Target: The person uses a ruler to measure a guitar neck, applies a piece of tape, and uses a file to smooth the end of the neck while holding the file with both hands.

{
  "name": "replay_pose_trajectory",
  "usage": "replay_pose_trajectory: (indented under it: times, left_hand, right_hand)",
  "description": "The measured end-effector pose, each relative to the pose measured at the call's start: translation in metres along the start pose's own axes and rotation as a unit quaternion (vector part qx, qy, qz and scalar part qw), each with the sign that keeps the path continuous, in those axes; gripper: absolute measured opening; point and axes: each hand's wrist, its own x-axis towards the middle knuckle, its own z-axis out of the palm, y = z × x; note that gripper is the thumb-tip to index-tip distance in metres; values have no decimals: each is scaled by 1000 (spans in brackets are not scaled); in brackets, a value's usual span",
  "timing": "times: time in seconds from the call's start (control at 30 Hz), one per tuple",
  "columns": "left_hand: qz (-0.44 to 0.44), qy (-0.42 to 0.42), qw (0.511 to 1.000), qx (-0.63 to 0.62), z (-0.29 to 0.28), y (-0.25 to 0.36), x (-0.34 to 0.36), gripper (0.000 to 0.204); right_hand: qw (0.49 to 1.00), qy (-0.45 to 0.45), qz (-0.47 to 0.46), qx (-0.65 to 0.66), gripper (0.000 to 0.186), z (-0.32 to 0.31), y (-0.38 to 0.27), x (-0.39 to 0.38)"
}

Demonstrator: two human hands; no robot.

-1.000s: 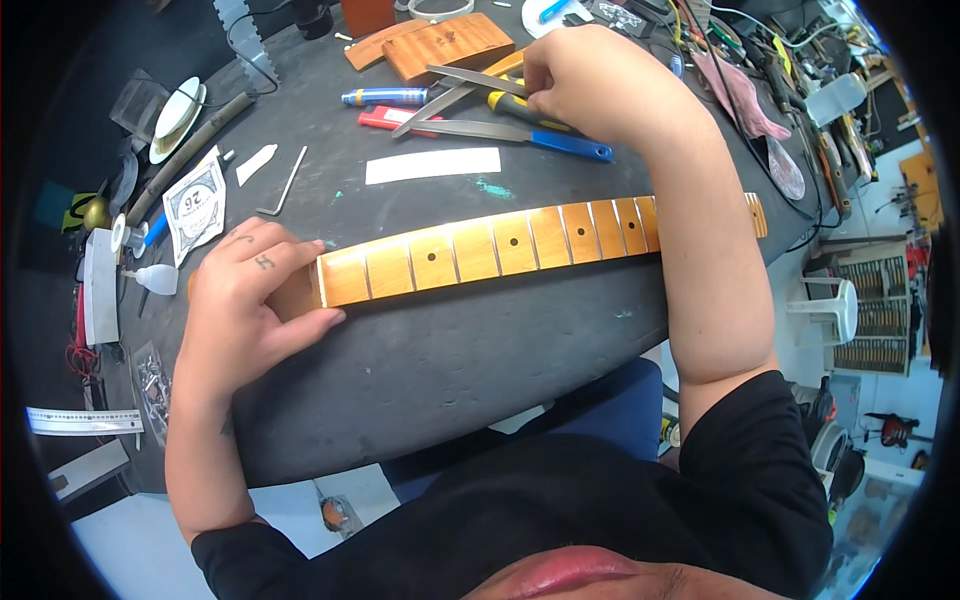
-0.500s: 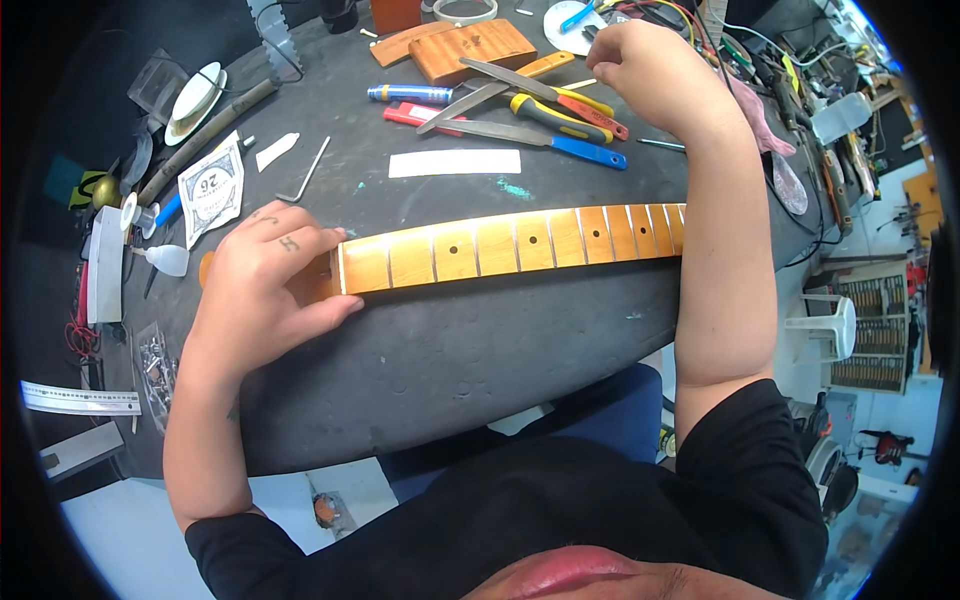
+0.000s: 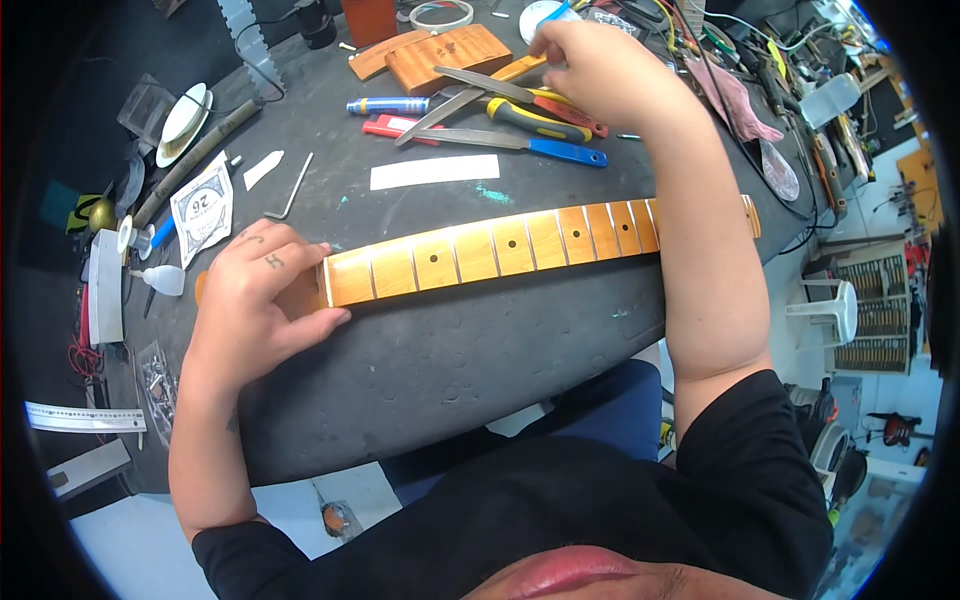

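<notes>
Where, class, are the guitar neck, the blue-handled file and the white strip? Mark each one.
Guitar neck (image 3: 477, 250): head view, middle of the fretted face.
Blue-handled file (image 3: 500, 139): head view, metal blade near the handle.
White strip (image 3: 435, 172): head view, centre of its upper face.

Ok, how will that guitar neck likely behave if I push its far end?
The guitar neck should be stiff, being solid-looking wood. Its smooth-looking fretboard may feel slippery. It would probably swivel, since the left hand holds it only near the nut.
</notes>
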Motion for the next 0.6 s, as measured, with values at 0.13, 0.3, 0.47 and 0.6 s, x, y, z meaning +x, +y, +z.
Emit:
replay_pose_trajectory:
  times: [0.13,0.3,0.47,0.6]
  left_hand:
    - [8,1,1000,-5,-1,1,1,57]
    - [4,3,1000,-4,0,1,-1,57]
    - [6,13,1000,-6,-1,5,2,51]
    - [3,11,1000,-10,1,1,1,51]
  right_hand:
    - [920,197,-293,-169,48,43,28,26]
    - [972,132,-163,-104,54,39,25,25]
    - [979,156,-115,-60,49,30,15,20]
    - [970,149,-181,-60,38,43,24,34]
